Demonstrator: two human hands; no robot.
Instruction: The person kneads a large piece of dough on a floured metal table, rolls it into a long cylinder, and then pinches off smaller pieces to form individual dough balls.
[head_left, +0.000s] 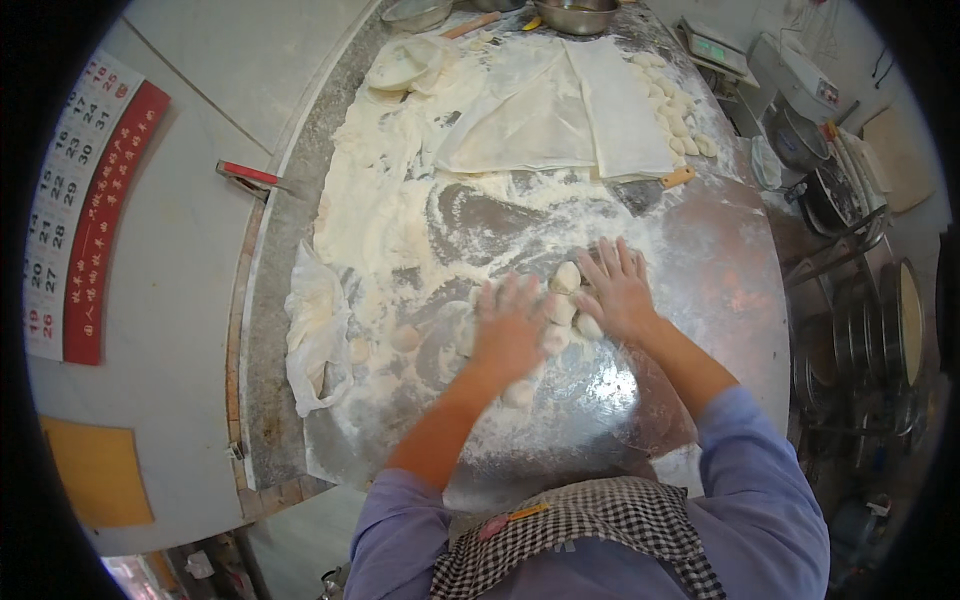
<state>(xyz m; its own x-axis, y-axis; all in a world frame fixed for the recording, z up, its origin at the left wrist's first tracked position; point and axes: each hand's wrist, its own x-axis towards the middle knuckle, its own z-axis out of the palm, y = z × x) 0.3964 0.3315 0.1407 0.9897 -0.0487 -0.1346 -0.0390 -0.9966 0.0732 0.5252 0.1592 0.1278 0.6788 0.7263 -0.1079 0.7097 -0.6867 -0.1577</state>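
Small pale dough pieces (565, 277) sit in a cluster on the floured metal worktop (720, 247). My right hand (621, 294) lies palm down at the right side of this cluster, fingers spread and near or touching its pieces. To the left, my left hand (512, 326) is blurred, flat with fingers apart; its palm hides what lies under it, and dough shows at both its sides. One dough piece (517, 394) rests below the left wrist. Farther left is a flattened dough round (405, 338).
Beyond the hands a white cloth (525, 120) lies spread, with a wooden-handled tool (678, 177) at its corner. More dough pieces (679, 112) line its right side. A plastic bag (319, 330) lies left. Bowls (577, 15) and a rolling pin (471, 25) stand at the back; a scale (716, 51) is right.
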